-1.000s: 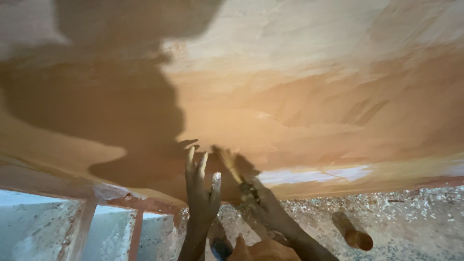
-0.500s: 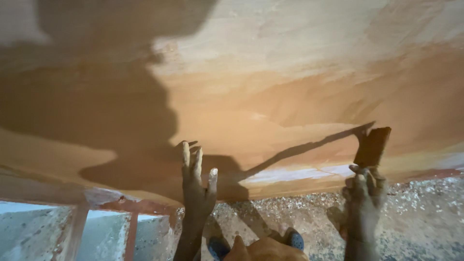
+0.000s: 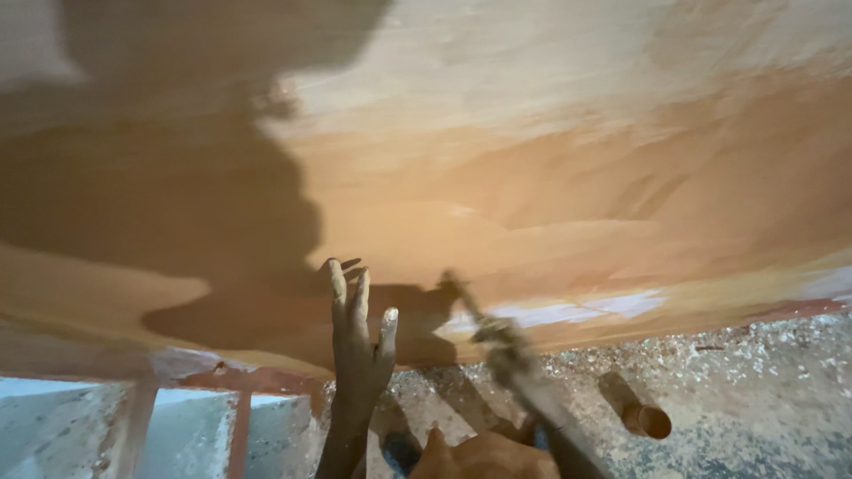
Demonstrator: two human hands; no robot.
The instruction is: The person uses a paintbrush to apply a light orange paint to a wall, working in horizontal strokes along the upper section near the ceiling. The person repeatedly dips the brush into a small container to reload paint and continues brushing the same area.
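While blurred, right hand (image 3: pixel 508 348) beside wall (image 3: pixel 550 177)

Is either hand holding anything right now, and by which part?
The left hand holds nothing, its fingers spread against the wall. The right hand is motion-blurred; its hold cannot be told.

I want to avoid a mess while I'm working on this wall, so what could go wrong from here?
1. The left hand is pressed flat on the orange-brown wall; if that coat is wet, it may leave prints or smears.
2. The right hand is motion-blurred close to the left hand, so a fast swing could strike those fingers.
3. A short pipe piece lies on the gritty floor near the feet, a possible trip or roll hazard.
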